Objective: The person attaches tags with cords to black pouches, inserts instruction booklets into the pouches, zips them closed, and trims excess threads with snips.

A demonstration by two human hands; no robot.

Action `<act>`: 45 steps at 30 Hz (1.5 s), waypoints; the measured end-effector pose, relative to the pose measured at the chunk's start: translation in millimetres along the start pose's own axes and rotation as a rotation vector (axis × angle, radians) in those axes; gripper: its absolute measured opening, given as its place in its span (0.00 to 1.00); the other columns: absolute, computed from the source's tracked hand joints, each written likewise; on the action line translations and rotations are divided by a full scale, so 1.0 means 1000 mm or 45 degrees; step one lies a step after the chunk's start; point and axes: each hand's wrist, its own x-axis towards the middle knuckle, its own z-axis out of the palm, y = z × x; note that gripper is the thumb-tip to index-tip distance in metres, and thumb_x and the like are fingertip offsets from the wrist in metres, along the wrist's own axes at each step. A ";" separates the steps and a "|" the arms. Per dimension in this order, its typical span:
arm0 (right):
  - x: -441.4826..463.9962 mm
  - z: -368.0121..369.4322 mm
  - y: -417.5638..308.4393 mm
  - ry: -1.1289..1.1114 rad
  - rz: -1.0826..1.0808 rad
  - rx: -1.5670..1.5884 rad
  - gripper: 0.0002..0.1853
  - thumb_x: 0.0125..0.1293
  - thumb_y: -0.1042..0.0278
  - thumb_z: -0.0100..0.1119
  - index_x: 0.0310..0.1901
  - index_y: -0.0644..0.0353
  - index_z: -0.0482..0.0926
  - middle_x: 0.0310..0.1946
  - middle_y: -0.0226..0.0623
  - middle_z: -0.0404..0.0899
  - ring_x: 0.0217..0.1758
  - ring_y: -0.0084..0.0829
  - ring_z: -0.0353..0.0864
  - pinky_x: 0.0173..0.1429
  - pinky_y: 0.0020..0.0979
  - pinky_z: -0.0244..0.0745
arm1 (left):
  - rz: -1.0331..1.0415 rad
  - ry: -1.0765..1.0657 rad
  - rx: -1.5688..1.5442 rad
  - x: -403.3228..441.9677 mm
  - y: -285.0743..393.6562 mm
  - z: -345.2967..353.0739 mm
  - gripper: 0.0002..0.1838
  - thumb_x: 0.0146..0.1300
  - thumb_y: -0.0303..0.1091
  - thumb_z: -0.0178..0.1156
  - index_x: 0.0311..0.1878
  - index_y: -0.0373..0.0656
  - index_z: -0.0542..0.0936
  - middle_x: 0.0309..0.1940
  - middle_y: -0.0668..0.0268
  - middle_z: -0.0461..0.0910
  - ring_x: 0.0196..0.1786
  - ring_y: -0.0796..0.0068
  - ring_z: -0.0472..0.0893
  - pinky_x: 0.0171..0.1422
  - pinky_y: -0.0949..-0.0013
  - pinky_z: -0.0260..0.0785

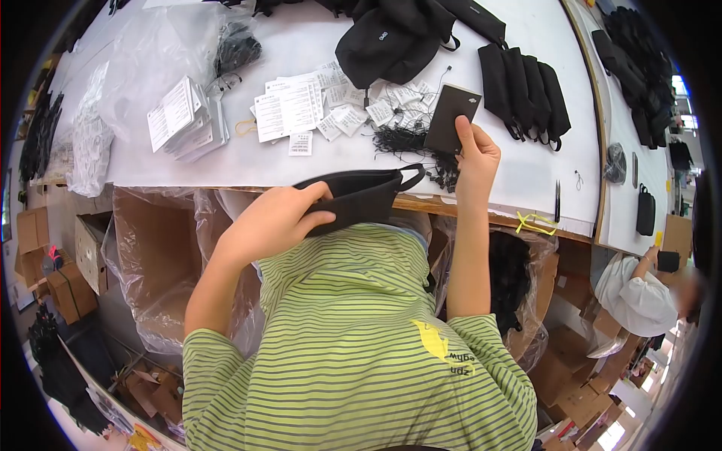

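My left hand (282, 214) grips a black fabric pouch (365, 203) at the table's front edge, some fingers tucked at its open mouth. The pouch has a loop at its right end. Up and to the right, my right hand (478, 154) pinches a dark card (453, 113) with a small light logo, thumb across its front. Beneath and beside the card lies a tangle of black strings (406, 139). Small white printed labels (346, 120) and larger white sheets (289, 109) are spread behind the pouch.
Several black pouches (524, 94) lie in a row at right. A black bag (387, 45) sits at the back. At left are a label stack (184, 120) and clear plastic (135, 68). Lined boxes (162, 255) stand below the edge. Another person (635, 293) works at far right.
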 end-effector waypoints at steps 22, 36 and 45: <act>-0.031 0.037 0.007 -0.692 -1.126 -1.150 0.08 0.55 0.61 0.68 0.35 0.51 0.88 0.11 0.31 0.72 0.14 0.28 0.68 0.21 0.28 0.62 | 0.322 0.861 0.587 0.043 -0.043 0.045 0.13 0.48 0.34 0.68 0.39 0.51 0.83 0.59 0.67 0.71 0.61 0.65 0.68 0.59 0.63 0.58; -0.021 0.031 -0.001 -1.256 -1.145 -1.652 0.29 0.53 0.39 0.64 0.47 0.55 0.82 0.12 0.36 0.71 0.18 0.35 0.74 0.25 0.33 0.68 | -0.089 0.850 -0.482 0.038 -0.077 -0.013 0.12 0.60 0.37 0.65 0.40 0.40 0.77 0.33 0.63 0.79 0.38 0.70 0.79 0.45 0.68 0.69; -0.024 0.031 0.004 -1.097 -1.192 -1.415 0.16 0.52 0.55 0.69 0.39 0.52 0.80 0.15 0.30 0.73 0.21 0.31 0.76 0.28 0.31 0.69 | -0.450 0.700 0.010 0.055 -0.099 0.012 0.19 0.50 0.43 0.72 0.37 0.39 0.77 0.23 0.65 0.74 0.26 0.72 0.73 0.33 0.67 0.66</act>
